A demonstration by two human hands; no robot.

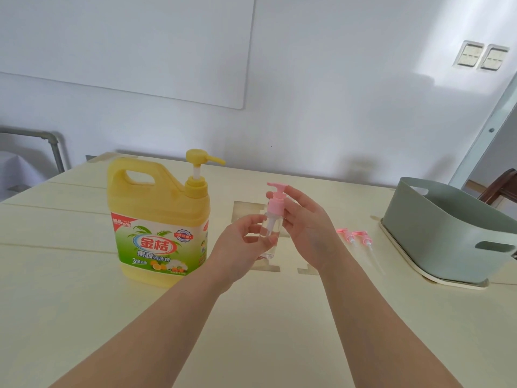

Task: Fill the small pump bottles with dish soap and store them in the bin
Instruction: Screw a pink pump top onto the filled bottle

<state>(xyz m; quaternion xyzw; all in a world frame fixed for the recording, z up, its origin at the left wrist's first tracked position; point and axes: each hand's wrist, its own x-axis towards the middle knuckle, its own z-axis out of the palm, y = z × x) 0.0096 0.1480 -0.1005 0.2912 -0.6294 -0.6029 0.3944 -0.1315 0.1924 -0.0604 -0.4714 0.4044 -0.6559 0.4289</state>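
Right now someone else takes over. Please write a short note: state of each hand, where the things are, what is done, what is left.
Left hand grips the small clear pump bottle by its body. Right hand pinches its pink pump cap at the collar.
Yellow dish soap jug stands on the table, left of the hands. Two loose pink pump heads lie between the hands and the grey-green bin.
Done: unclear; bottle's fill level and bin's inside cannot be seen.
Left, likely: finish this cap, bin the bottle, handle the loose pump heads.
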